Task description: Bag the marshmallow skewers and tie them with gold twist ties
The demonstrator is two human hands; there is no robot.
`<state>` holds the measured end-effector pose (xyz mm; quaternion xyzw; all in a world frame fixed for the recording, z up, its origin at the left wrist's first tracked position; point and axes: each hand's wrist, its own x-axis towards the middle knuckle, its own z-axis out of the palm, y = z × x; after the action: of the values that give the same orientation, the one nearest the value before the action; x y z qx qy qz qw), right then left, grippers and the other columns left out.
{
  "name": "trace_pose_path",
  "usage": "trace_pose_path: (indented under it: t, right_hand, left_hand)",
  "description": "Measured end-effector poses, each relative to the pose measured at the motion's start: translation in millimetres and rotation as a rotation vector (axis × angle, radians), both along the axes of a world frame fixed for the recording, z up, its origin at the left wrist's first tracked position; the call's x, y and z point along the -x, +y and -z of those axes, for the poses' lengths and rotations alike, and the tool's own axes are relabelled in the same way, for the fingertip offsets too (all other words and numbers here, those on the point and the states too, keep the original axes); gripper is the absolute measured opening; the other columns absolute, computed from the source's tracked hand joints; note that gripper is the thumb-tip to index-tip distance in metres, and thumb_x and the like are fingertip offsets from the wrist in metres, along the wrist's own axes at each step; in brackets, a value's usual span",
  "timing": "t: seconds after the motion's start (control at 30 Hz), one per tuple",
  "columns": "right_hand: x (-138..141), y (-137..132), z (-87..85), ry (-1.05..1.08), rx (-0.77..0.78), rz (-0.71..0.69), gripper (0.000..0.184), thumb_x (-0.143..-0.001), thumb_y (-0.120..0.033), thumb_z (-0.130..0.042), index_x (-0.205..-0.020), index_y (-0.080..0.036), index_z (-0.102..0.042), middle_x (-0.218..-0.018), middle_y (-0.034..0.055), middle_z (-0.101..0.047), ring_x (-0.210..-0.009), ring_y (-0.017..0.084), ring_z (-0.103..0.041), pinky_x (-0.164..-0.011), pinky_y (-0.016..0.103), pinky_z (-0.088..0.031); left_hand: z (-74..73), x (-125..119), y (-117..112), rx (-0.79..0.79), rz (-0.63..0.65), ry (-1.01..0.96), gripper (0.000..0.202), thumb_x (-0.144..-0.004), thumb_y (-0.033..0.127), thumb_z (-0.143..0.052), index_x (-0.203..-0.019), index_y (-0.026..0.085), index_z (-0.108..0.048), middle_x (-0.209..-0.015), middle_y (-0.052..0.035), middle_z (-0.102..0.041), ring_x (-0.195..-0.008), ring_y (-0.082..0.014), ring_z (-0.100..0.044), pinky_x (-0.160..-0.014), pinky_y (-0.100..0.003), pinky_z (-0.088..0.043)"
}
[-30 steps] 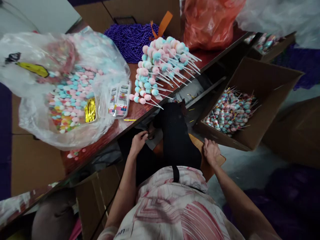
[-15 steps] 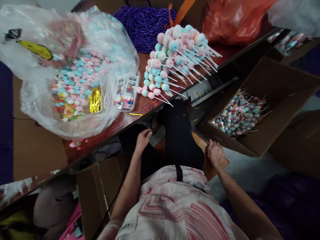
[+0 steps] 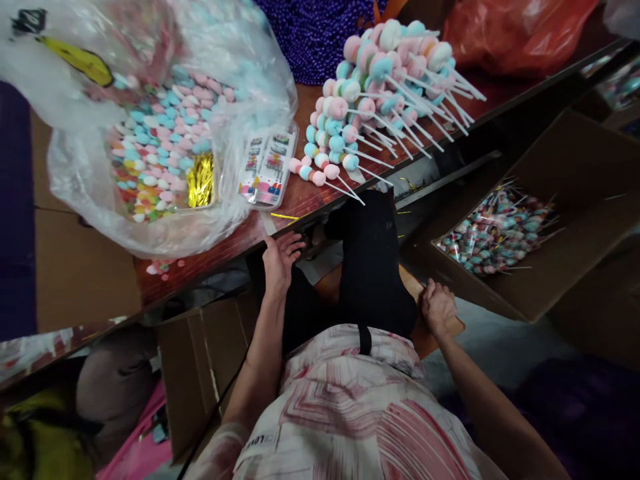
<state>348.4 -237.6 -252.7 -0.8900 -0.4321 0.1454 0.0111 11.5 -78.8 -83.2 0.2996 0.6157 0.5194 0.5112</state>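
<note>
My left hand (image 3: 283, 259) is at the front edge of the red-brown table (image 3: 183, 283), palm up, with its fingers apart and nothing in it. Close above it on the tabletop lies a gold twist tie (image 3: 285, 216). My right hand (image 3: 440, 308) is closed beside my right thigh, over the wooden stool (image 3: 457, 327); whatever its fingers may hold is hidden. Pink, white and blue candy skewers (image 3: 350, 130) are piled on the table, their white sticks jutting over the edge. Left of them are a clear case (image 3: 267, 167) and gold twist ties (image 3: 201, 180) in a bundle.
A large clear bag (image 3: 65, 193) of loose candies spreads over the table's left. Purple beads (image 3: 315, 40) and a red bag (image 3: 515, 40) sit behind. On the right, an open carton (image 3: 545, 280) holds wrapped candy skewers (image 3: 500, 227). Another carton (image 3: 210, 360) stands at lower left.
My left hand has moved up to the table edge, and its pinched fingers have spread open. My right hand stays closed by the stool. The view has shifted slightly.
</note>
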Motion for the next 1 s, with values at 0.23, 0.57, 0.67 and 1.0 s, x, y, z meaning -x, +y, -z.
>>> trace_pose_path:
  t: [0.23,0.57,0.67,1.0]
  right_hand:
    - [-1.7,-1.0,-1.2,-0.008,-0.016,-0.064,0.052,-0.104,-0.035,-0.026,-0.094,-0.011,-0.072,-0.092,0.0184,-0.069,-0.083,0.024,-0.058,-0.074,0.034,-0.035]
    - [-1.8,1.5,-6.8,-0.008,0.016,-0.073,0.050,-0.103,-0.033,-0.029,-0.092,-0.010,-0.072,-0.096,0.0202,-0.070,-0.084,0.026,-0.060,-0.074,0.036,-0.035]
    - [-1.0,0.6,-8.6,-0.006,-0.001,-0.077,0.050,-0.103,-0.033,-0.029,-0.090,-0.011,-0.071,-0.095,0.0200,-0.070,-0.085,0.027,-0.060,-0.074,0.036,-0.036]
    - [-1.4,-1.8,-12.0,-0.001,-0.020,-0.105,0.046,-0.103,-0.032,-0.032,-0.089,-0.010,-0.070,-0.092,0.0194,-0.069,-0.084,0.027,-0.060,-0.075,0.036,-0.037]
  left_hand:
    - [-18.3,-7.8,5.1,0.152,-0.040,-0.024,0.066,-0.097,0.066,-0.035,-0.094,0.011,-0.072,-0.099,-0.0171,-0.076,-0.070,-0.0148,-0.070,-0.054,-0.021,-0.045]
    - [-36.7,-4.2,9.6,0.304,0.012,-0.041,0.066,-0.097,0.064,-0.033,-0.091,0.012,-0.072,-0.095,-0.0164,-0.074,-0.072,-0.0185,-0.071,-0.055,-0.025,-0.046]
    - [-37.7,-1.8,10.8,0.316,0.018,-0.035,0.066,-0.096,0.066,-0.035,-0.090,0.012,-0.072,-0.095,-0.0167,-0.074,-0.073,-0.0196,-0.071,-0.055,-0.026,-0.046]
    - [-42.1,-2.1,12.8,0.360,0.024,-0.023,0.063,-0.101,0.057,-0.030,-0.091,0.011,-0.072,-0.096,-0.0159,-0.074,-0.070,-0.0168,-0.070,-0.053,-0.024,-0.045]
